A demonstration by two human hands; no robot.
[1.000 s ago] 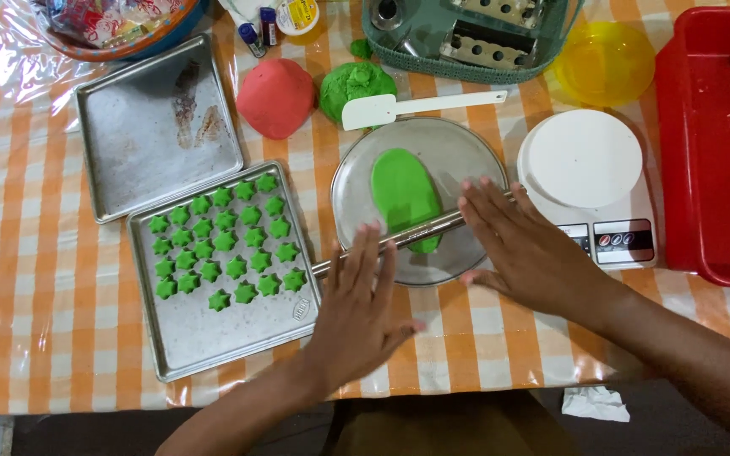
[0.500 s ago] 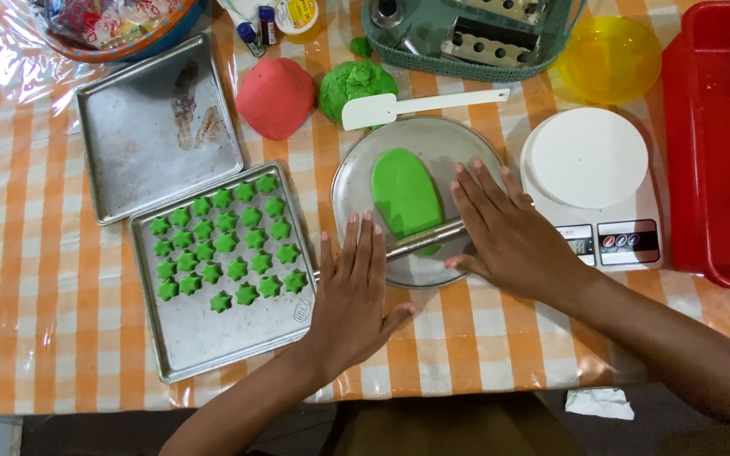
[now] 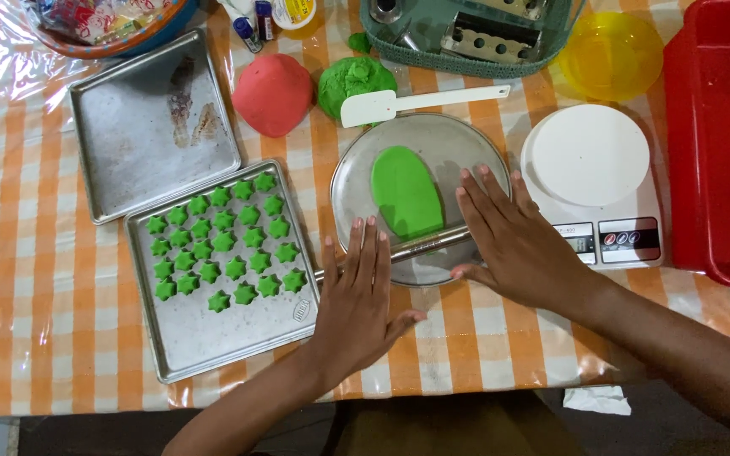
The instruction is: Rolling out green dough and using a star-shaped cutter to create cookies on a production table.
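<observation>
Upper left of the frame: an empty metal baking tray (image 3: 154, 127) with smears, on an orange-and-white checked tablecloth (image 3: 10, 279) under clear plastic. Just below and right of it, touching at the corner: a second baking tray (image 3: 213, 338) bearing rows of small green star-shaped dough pieces (image 3: 221, 245) in its upper half. Above centre: a ball of red dough (image 3: 272, 93) just beside a lump of green dough (image 3: 355, 83), with a white spatula (image 3: 416, 103) lying across the lump's lower edge.

Lower centre: left hand (image 3: 358, 304), flat, fingers straight and together, thumb spread, pressing palm-down on the left end of a thin metal rolling pin (image 3: 420, 245). Centre: a round metal plate (image 3: 458, 143) holding a flattened oval of green dough (image 3: 405, 192), its lower end touching the pin, which lies slantwise across the plate's lower part. Right of centre: right hand (image 3: 517, 245), likewise flat and open, fingers slightly fanned, resting on the pin's right end.

Further right: a white kitchen scale (image 3: 593, 169), a yellow bowl (image 3: 610, 51) above it, and a red tub (image 3: 720, 143) at the right edge.
</observation>
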